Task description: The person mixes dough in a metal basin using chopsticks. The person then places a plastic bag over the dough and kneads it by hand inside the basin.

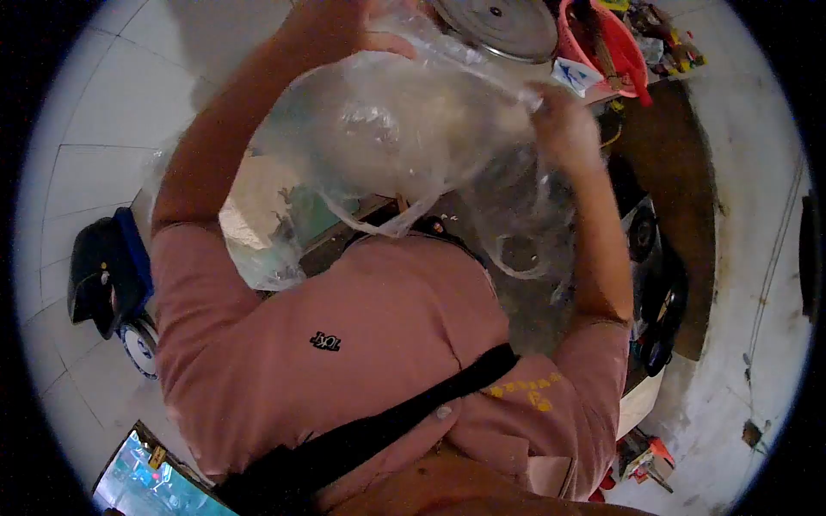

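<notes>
A large clear plastic bag (387, 129) is stretched out in front of my chest, its loop handles (413, 215) hanging towards me. A pale, blurred shape shows through its film. At the upper left, my left hand (348, 30) is closed on the bag's far edge, thumb showing and part of the hand cut off by the frame. My right hand (564, 129) is closed on the right side of the bag, with bunched film at its fingertips. More loose film hangs below the right hand.
Past the bag are a round metal lid (503, 30) and a pink basket (632, 64) with items in it. Colourful packets (667, 43) lie beside them. Black objects (658, 284) stand along the right wall. A dark cap (99, 271) is at the left.
</notes>
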### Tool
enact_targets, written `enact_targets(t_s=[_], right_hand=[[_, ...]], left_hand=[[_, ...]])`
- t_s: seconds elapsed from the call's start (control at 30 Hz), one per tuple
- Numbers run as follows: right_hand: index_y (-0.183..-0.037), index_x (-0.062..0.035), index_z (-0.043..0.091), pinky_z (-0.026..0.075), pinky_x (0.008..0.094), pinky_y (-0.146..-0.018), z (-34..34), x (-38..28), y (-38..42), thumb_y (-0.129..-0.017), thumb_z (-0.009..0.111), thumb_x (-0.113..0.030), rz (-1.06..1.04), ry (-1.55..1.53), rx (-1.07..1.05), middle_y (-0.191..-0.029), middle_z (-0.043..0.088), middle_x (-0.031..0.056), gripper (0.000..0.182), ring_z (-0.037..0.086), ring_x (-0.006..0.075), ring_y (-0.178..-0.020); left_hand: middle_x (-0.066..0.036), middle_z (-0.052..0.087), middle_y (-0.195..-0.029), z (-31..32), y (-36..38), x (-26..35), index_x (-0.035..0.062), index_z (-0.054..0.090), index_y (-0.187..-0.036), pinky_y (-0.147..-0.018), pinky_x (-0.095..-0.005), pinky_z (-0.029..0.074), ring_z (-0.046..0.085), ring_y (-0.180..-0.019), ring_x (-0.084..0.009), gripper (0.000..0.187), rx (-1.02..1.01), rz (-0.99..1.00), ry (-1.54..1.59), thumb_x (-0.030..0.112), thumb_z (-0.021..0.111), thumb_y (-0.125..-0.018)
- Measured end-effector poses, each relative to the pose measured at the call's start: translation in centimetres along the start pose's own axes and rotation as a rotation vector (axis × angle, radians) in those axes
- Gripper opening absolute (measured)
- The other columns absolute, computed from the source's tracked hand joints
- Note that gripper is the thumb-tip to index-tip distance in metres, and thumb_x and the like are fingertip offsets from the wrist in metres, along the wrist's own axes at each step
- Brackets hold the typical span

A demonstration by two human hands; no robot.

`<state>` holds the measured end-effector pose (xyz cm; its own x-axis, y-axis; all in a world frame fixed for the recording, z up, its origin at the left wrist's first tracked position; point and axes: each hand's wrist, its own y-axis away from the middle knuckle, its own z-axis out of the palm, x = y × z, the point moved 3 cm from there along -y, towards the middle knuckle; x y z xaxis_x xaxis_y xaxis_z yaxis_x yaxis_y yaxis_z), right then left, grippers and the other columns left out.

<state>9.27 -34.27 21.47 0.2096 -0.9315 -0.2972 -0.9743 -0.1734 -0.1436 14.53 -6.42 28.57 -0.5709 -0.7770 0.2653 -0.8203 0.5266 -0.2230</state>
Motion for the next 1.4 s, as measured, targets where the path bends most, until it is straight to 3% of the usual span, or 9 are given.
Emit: enact_targets(t_s=[0.17,0.27,0.37,0.5,0.63,0.77,0.93,1.27,1.4], right_hand=[[-0.088,-0.0163,0.06,0.047,0.0363,-0.055,-8.0,-3.5,-2.3,-0.063,0.059,-0.013,-0.231,0.272,0.688,-0.076,0.06,0.0038,0.025,0.058,0.0264,-0.065],[-0.09,-0.0175,0.06,0.045,0.0362,-0.056,-8.1,-6.3,-0.1,-0.057,0.061,-0.012,-0.28,0.354,0.593,-0.075,0.057,0.0011,0.034,0.056,0.0232,-0.065],[-0.101,-0.0178,0.057,0.044,0.0362,-0.058,-2.6,-8.0,1.7,-0.052,0.056,-0.005,-0.395,0.254,0.278,-0.085,0.056,0.0051,0.051,0.054,0.0256,-0.067],[-0.12,-0.0176,0.042,0.045,0.0404,-0.074,9.1,-8.2,2.1,-0.067,0.055,-0.013,-0.119,0.1,-0.361,-0.101,0.055,0.0139,0.054,0.055,0.0322,-0.088],[-0.121,-0.0138,0.04,0.043,0.0422,-0.078,16.0,-8.8,2.4,-0.072,0.054,-0.018,0.054,-0.166,-0.639,-0.105,0.052,0.0199,0.051,0.053,0.0366,-0.092],[-0.117,-0.0111,0.045,0.042,0.042,-0.08,19.6,-8.9,2.0,-0.073,0.056,-0.022,0.0,-0.334,-0.584,-0.108,0.051,0.0214,0.046,0.052,0.0367,-0.095],[-0.11,-0.0093,0.053,0.041,0.0401,-0.082,17.1,-9.5,2.2,-0.076,0.053,-0.027,-0.018,-0.412,-0.705,-0.107,0.052,0.0215,0.038,0.053,0.0354,-0.094],[-0.116,-0.0143,0.045,0.037,0.0457,-0.088,19.8,-4.4,2.6,-0.076,0.052,-0.024,-0.043,0.21,-0.126,-0.118,0.041,0.023,0.042,0.045,0.0392,-0.102],[-0.13,-0.0166,0.017,0.036,0.0455,-0.087,26.1,-0.2,4.8,-0.075,0.057,-0.02,0.478,-0.769,-0.04,-0.117,0.042,0.0184,0.068,0.045,0.0341,-0.101]], left_hand=[[-0.008,0.058,-0.091,1.1,-1.0,-5.6,0.0106,0.055,-0.098,-0.058,-0.0314,0.048,0.057,-0.072,-0.0255,0.019,0.337,-0.268,-0.611,0.018,0.056,-0.08],[-0.007,0.058,-0.089,0.8,0.6,-7.2,0.0073,0.056,-0.097,-0.056,-0.0307,0.046,0.056,-0.069,-0.0232,0.019,0.913,0.041,-0.219,0.02,0.054,-0.083],[-0.007,0.057,-0.082,7.9,2.9,-8.8,0.0048,0.055,-0.084,-0.07,-0.0307,0.043,0.053,-0.079,-0.0201,0.015,0.123,-0.02,-0.582,0.017,0.052,-0.076],[-0.009,0.055,-0.105,14.4,3.9,-11.4,0.0052,0.057,-0.096,-0.089,-0.0349,0.038,0.05,-0.1,-0.0261,0.026,0.347,0.23,0.135,0.017,0.057,-0.073],[-0.008,0.053,-0.11,19.0,2.8,-14.3,0.0046,0.053,-0.105,-0.094,-0.0364,0.034,0.046,-0.108,-0.0263,0.036,0.268,0.284,-0.448,0.02,0.059,-0.072],[-0.009,0.055,-0.107,17.6,2.0,-14.2,0.0047,0.049,-0.11,-0.093,-0.036,0.035,0.046,-0.108,-0.027,0.041,0.197,-0.215,-0.374,0.022,0.058,-0.074],[-0.014,0.046,-0.12,17.5,1.8,-6.1,0.0124,0.046,-0.117,-0.092,-0.041,0.034,0.04,-0.114,-0.0292,0.051,-0.014,-0.031,0.478,0.042,0.053,-0.077],[-0.019,0.022,-0.136,35.6,0.9,-7.5,0.0196,0.031,-0.13,-0.101,-0.0486,0.017,0.021,-0.125,-0.0367,0.064,-0.379,0.085,0.008,0.056,0.042,-0.079],[-0.019,0.017,-0.137,35.0,1.1,-7.2,0.0189,0.023,-0.134,-0.101,-0.0489,0.014,0.015,-0.126,-0.0384,0.074,-0.376,-0.025,0.175,0.064,0.036,-0.077]])
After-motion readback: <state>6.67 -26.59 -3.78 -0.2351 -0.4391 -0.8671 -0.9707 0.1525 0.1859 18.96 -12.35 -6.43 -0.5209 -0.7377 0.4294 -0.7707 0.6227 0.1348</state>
